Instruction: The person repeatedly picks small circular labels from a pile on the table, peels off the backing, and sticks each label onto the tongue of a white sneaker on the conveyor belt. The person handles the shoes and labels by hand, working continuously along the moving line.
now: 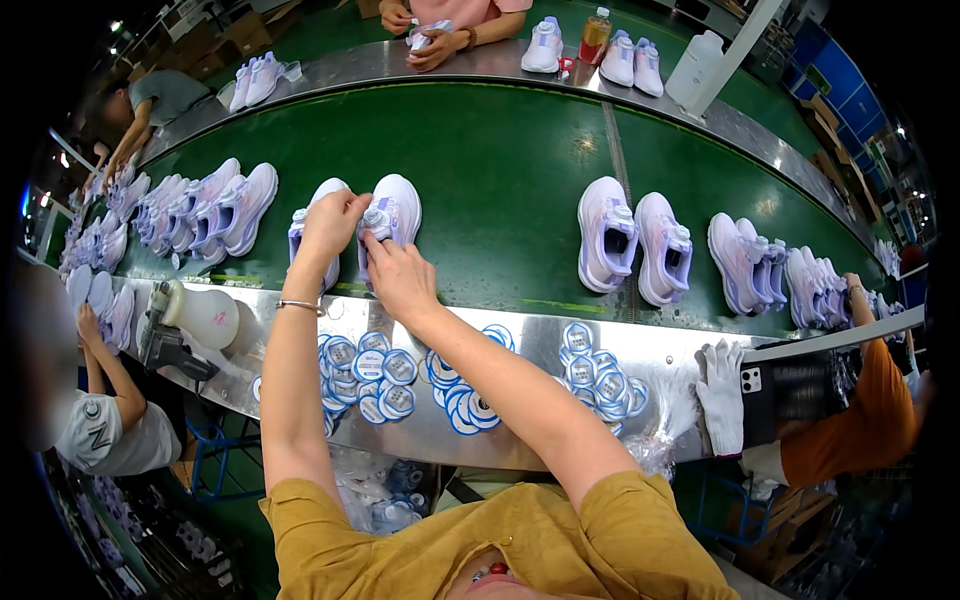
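So both hands are busy with one white and lavender shoe (404, 210), standing on the green belt (480, 140) with its toe pointing away from the person. Its mate (330, 188) is right beside it on the left, partly hidden behind the left arm. The left hand (338, 216) is up by the lacing area, fingertips bunched close together; can't tell if there's anything pinched between them. The right hand (402, 282) comes in from the near side, fingers reaching onto the tongue area. It's too small to tell whether they're clamped on something or just resting there.

There's a bangle (300, 306) on the left wrist. Just below the hands, on the metal desk (535, 350), sit piles of round blue-edged stickers (370, 372), some peeking out either side of the right forearm. Over to the right there's crumpled clear plastic (660, 425), a white glove (722, 395) and a phone (752, 380), all near each other. Left end of the desk has a whitish plastic jug (208, 316) lying next to a dark gun-shaped tool (172, 348).

Another pair of shoes (607, 235) stands well apart to the right, with more lined up farther along both ways. Across the belt, a co-worker in pink (485, 8) has a shoe in hand too.
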`<move>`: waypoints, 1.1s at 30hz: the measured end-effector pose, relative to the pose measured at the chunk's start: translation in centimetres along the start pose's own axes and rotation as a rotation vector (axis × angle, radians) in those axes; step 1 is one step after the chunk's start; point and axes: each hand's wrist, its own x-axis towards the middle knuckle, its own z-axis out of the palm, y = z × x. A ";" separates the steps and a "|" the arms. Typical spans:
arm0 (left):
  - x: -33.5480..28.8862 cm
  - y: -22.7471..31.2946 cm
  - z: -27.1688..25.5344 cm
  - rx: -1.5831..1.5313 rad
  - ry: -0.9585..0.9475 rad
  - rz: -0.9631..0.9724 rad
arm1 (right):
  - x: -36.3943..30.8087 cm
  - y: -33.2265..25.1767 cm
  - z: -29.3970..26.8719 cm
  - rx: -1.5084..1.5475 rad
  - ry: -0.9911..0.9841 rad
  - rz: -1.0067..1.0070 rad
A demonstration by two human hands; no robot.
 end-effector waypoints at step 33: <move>-3.8 -3.9 0.9 -0.793 0.031 -0.605 | 7.3 1.4 1.3 0.300 -0.072 0.115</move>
